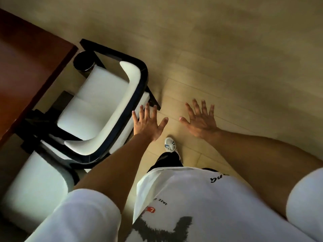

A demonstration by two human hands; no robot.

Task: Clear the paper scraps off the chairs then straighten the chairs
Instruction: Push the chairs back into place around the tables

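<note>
Beside the brown counter [26, 70], my left hand [148, 124] hovers spread wide and empty over the back edge of the near chair [97, 105], whose white seat shows no scraps. My right hand [201, 122] is splayed open, empty, above the floor [227, 58]. A second chair [35, 189] sits lower left, blurred.

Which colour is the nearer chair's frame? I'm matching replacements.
Black frame, glossy, around white cushions; the head view shows it.
</note>
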